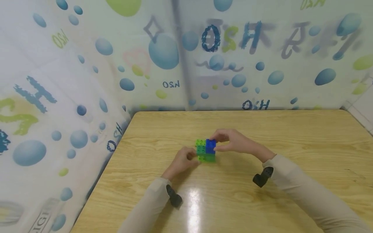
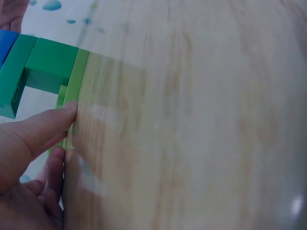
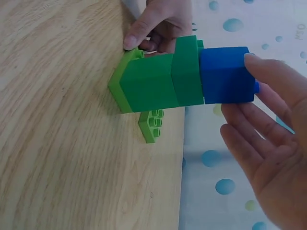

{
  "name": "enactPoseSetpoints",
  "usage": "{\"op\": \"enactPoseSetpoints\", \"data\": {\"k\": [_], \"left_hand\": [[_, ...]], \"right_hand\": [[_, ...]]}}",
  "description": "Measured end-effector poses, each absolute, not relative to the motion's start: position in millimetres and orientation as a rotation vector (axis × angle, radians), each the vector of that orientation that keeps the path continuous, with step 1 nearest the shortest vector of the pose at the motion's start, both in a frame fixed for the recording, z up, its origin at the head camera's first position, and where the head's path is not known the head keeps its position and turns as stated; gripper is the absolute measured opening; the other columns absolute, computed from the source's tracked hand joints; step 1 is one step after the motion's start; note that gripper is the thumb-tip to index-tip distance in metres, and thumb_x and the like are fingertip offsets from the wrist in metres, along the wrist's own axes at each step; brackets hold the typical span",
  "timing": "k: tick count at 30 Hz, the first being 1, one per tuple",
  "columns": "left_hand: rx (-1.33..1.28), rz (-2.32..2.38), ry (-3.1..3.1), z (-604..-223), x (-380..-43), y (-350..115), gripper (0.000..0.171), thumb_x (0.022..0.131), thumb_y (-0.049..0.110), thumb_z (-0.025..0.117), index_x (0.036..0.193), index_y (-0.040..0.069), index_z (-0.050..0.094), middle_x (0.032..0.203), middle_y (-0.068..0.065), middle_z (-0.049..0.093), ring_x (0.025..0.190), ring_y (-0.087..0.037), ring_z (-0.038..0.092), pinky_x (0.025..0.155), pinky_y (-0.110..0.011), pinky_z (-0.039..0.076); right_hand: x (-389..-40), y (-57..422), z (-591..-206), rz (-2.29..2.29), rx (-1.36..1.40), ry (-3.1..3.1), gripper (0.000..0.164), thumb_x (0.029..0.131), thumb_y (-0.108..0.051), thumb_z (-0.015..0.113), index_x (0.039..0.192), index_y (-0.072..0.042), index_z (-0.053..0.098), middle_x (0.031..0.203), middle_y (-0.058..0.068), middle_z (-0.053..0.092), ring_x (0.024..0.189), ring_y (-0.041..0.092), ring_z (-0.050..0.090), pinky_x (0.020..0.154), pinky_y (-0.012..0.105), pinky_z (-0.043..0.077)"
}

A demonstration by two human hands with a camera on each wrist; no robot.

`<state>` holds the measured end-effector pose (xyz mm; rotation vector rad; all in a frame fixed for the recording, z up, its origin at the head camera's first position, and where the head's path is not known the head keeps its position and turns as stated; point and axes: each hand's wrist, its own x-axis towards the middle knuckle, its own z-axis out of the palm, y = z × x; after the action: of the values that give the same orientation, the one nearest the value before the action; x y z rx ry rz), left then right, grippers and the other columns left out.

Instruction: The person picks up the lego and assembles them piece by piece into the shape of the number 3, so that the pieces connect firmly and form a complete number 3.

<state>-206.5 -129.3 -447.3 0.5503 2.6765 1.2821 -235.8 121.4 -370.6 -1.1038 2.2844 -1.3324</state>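
In the head view, the right hand [image 1: 231, 141] pinches a blue toy brick [image 1: 210, 146] atop a stack [image 1: 201, 149] on the wooden table [image 1: 291, 136]. The left wrist view shows the left hand [image 2: 29, 160] pinching the lime-green base plate [image 2: 76, 79] under two green bricks [image 2: 52, 58], the upper one overhanging. In the right wrist view, a second lime-green plate [image 3: 147, 128], studded, lies near the stack.
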Motion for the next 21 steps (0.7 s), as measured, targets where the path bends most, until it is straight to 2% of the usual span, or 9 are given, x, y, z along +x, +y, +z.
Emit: {"op": "enactPoseSetpoints", "data": {"k": [12,21], "left_hand": [[0.533,1.252,2.675,-444,-205,-129,0.024,0.074,0.012,0.076,0.097,0.008,0.069,0.089,0.000,0.058,0.084,-0.015,0.045,0.074,-0.030,0.040],[0.536,1.252,2.674,-445,-205,-129,0.023,0.075,0.012,0.075,0.097,0.008,0.069,0.090,0.000,0.058,0.085,-0.016,0.046,0.074,-0.031,0.040]], "right_hand": [[-242,124,-361,-1.336,-1.083,2.135,0.033,0.086,-0.014,0.065,0.116,-0.002,0.058,0.110,0.009,0.060,0.099,0.022,0.057,0.089,0.044,0.044],[-250,128,-361,-1.322,-1.087,2.151,0.028,0.087,-0.015,0.063,0.112,-0.003,0.060,0.106,0.008,0.062,0.095,0.021,0.059,0.083,0.032,0.048]]}}
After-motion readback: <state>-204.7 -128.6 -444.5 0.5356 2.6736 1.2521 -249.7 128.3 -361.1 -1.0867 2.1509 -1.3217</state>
